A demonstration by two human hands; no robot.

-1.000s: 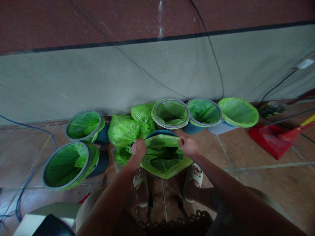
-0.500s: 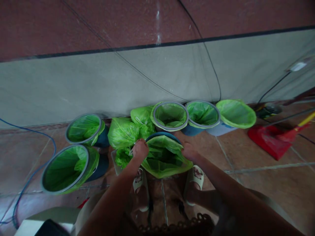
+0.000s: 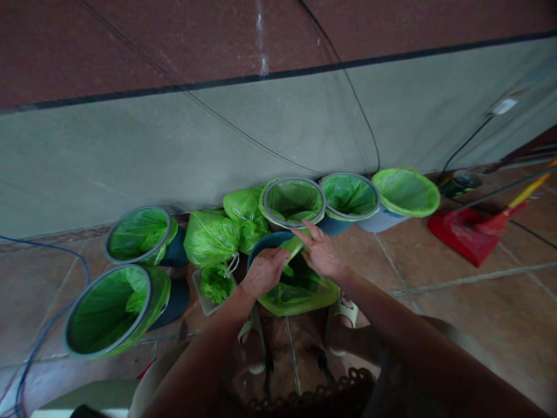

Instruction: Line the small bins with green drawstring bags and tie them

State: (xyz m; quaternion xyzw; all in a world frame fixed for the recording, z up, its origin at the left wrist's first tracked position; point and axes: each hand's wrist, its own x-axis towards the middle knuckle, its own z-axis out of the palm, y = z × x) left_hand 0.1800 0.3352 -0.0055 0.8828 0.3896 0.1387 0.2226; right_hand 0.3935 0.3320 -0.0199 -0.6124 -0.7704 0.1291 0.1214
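A green garbage bag hangs with its mouth spread in a blue bin between my feet. My left hand is closed, pinching the bag's far edge. Close to it on the right, my right hand has its forefinger stretched out and holds the same gathered edge of the bag. The near side of the bag sags over the front of the bin. Left of the bin lie tied green bags with white drawstrings, and a clear tray holds crumpled green bags.
Lined bins with grey rims stand along the wall. Two more lined bins are at the left, beside a blue cable. A red dustpan lies at the right. A black cable hangs down the wall.
Both hands have come from the bag's two sides to its far edge, close together, drawing that edge up between them. The view has shifted slightly.
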